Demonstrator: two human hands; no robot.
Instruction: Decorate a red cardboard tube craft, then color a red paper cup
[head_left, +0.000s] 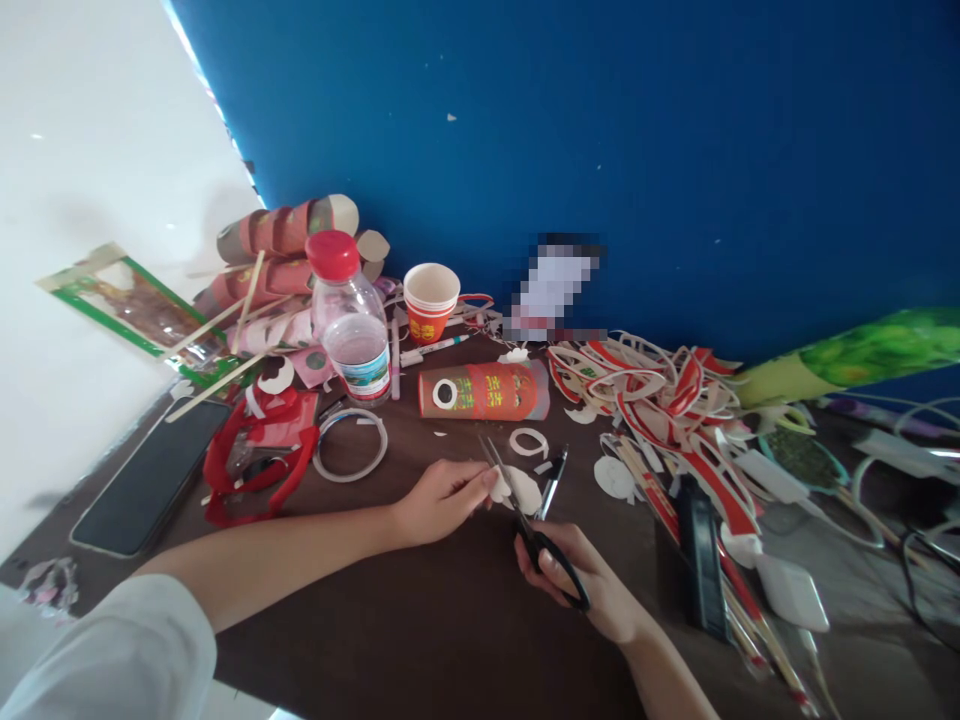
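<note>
Presumably the white paper piece [527,489] is light and fairly stiff, yet easily creased, so a gentle pinch near its edge should suit it. It is held over the dark table [420,620], on the near side of the red paper roll [516,392], with its left edge pinched in the left hand [439,502]. To the right, the right hand [577,568] grasps the black-handled scissors [534,543], probably firm and heavier, best held by the loops; their blades cross the paper.
</note>
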